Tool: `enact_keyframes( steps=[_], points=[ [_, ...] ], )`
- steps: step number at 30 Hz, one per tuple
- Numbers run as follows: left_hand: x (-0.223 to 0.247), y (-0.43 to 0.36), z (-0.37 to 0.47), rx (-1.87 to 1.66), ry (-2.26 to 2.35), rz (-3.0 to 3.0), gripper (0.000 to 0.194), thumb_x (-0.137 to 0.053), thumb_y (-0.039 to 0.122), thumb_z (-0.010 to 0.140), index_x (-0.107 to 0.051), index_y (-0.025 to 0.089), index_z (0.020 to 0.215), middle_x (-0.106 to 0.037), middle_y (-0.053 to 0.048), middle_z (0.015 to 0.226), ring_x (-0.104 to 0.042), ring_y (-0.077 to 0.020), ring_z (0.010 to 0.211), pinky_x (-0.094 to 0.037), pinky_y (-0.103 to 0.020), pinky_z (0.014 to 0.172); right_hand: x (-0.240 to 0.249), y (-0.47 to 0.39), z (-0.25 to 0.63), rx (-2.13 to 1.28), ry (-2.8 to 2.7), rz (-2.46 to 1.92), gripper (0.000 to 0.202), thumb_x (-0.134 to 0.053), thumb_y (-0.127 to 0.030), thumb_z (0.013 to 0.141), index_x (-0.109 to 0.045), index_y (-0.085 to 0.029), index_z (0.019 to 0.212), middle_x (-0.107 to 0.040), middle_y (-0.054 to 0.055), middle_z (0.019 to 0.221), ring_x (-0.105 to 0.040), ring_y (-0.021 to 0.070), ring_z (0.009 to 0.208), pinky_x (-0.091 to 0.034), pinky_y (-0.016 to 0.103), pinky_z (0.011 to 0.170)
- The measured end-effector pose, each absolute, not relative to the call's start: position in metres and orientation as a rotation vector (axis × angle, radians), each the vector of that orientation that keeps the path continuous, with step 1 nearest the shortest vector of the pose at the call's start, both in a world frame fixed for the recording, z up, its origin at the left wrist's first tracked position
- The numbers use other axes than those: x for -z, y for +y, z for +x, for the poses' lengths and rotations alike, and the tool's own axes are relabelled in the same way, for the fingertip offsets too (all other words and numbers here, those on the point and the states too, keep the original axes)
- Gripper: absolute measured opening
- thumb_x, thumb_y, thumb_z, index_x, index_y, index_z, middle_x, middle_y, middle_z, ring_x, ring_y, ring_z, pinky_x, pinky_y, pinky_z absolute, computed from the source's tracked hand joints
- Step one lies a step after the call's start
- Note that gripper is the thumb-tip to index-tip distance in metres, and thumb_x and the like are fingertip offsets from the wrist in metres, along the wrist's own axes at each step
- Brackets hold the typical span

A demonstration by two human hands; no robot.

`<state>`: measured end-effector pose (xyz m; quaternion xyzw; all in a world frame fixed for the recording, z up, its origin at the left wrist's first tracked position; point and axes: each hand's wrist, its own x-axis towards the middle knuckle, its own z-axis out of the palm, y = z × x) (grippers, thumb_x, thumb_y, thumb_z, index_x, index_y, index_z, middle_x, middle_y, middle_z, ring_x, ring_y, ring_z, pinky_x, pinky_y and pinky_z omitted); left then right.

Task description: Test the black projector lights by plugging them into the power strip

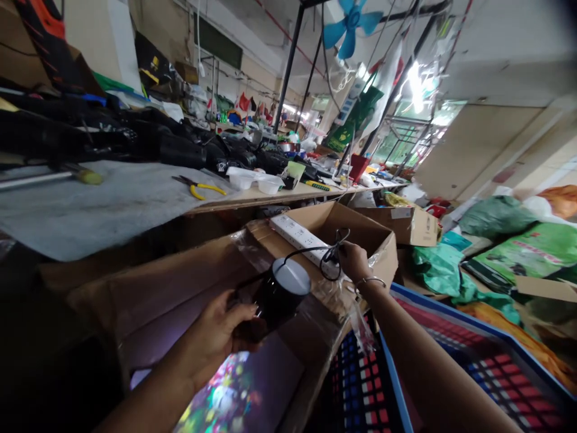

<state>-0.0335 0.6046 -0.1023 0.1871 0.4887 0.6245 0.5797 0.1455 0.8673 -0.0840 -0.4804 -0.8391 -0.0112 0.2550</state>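
A black cylindrical device (282, 291) with a pale round end is gripped in my left hand (228, 328), over a large open cardboard box (171, 288). Coloured light spots shine on a pale surface inside that box. From the device a black cable runs to my right hand (354, 261), whose fingers are closed around the cable's bundled end and plug (332, 255). That hand is at the right end of a white power strip (300, 237), which lies across a smaller open box. Whether the plug sits in a socket is hidden.
A workbench (252, 195) holds yellow-handled pliers (198, 187), white plastic trays (256, 180) and several black items. Blue-rimmed baskets (487, 331) stand at the lower right, with green bags (532, 252) beyond. A blue fan (352, 25) hangs above.
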Motion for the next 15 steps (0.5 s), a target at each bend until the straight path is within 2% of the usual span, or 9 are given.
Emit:
enact_keyframes(
  steps=[5, 10, 15],
  points=[
    [0.101, 0.615, -0.031, -1.472, 1.076, 0.418, 0.024, -0.054, 0.008, 0.067, -0.047, 0.015, 0.089, -0.063, -0.003, 0.062, -0.061, -0.0149, 0.053, -0.050, -0.026, 0.050, 0.089, 0.858, 0.142, 0.014, -2.248, -1.361, 0.018, -0.052, -0.021, 0.076, -0.065, -0.010, 0.082, -0.065, 0.012, 0.081, -0.056, 0.0186, 0.070, -0.035, 0.024, 0.061],
    [0.100, 0.620, -0.034, -1.470, 1.041, 0.417, 0.021, -0.051, 0.005, 0.066, -0.047, 0.015, 0.084, -0.061, -0.003, 0.059, -0.061, -0.0152, 0.054, -0.051, -0.027, 0.052, 0.089, 0.853, 0.139, -0.032, -2.205, -1.422, 0.020, -0.053, -0.024, 0.080, -0.065, -0.010, 0.085, -0.065, 0.013, 0.080, -0.055, 0.0191, 0.070, -0.031, 0.024, 0.058],
    [0.105, 0.619, -0.033, -1.469, 1.012, 0.422, 0.028, -0.049, 0.003, 0.067, -0.044, 0.016, 0.091, -0.061, -0.003, 0.056, -0.061, -0.0169, 0.056, -0.052, -0.029, 0.051, 0.092, 0.854, 0.138, -0.024, -2.163, -1.461, 0.016, -0.055, -0.021, 0.079, -0.066, -0.010, 0.085, -0.065, 0.015, 0.079, -0.054, 0.0190, 0.069, -0.030, 0.025, 0.059]
  ],
)
